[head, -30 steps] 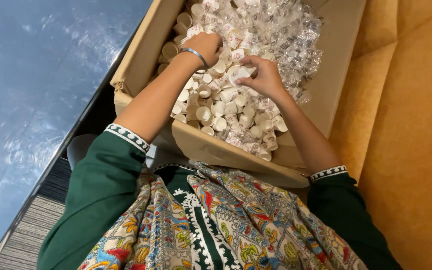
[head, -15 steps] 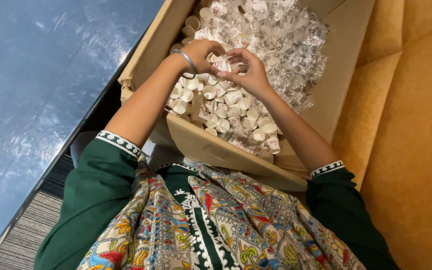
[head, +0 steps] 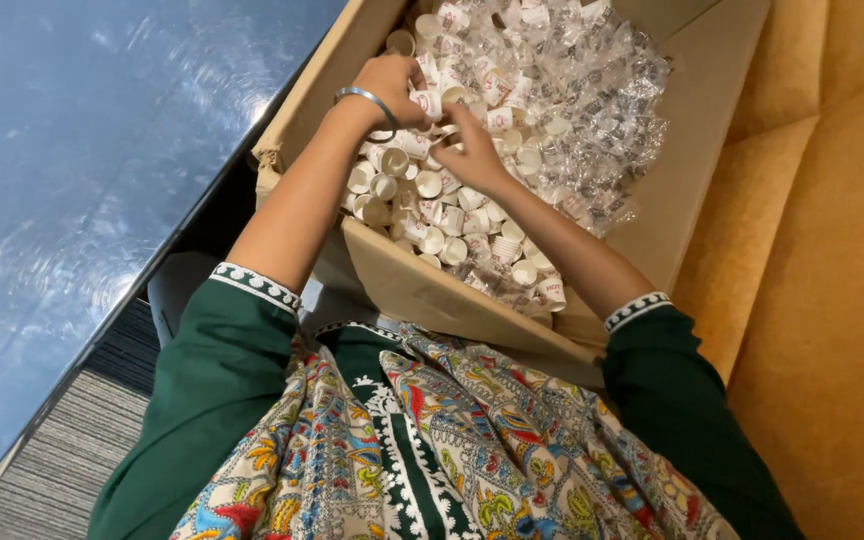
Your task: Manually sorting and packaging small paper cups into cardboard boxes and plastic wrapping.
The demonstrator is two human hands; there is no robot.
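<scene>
Small white cup (head: 428, 101) pinched in left hand (head: 392, 88), fingers of right hand (head: 472, 152) pressed to it, above cardboard box (head: 452, 295) filled with cups (head: 422, 190) and plastic wrappers (head: 592, 110), blue table (head: 82, 170) alongside.

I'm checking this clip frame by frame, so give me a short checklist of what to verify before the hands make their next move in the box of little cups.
1. Both hands inside the cardboard box: ok, left hand and right hand are over the cups.
2. A cup in hand: ok, the left hand's fingers pinch a small white cup.
3. Right hand's hold: cannot tell, its fingertips meet the left hand's and hide what they touch.
4. Loose cups within reach: ok, piled at the near end.
5. Wrapped cups kept apart: ok, the clear packets lie at the far end.
6. Bangle clear of the cups: ok, on the left wrist above them.
</scene>
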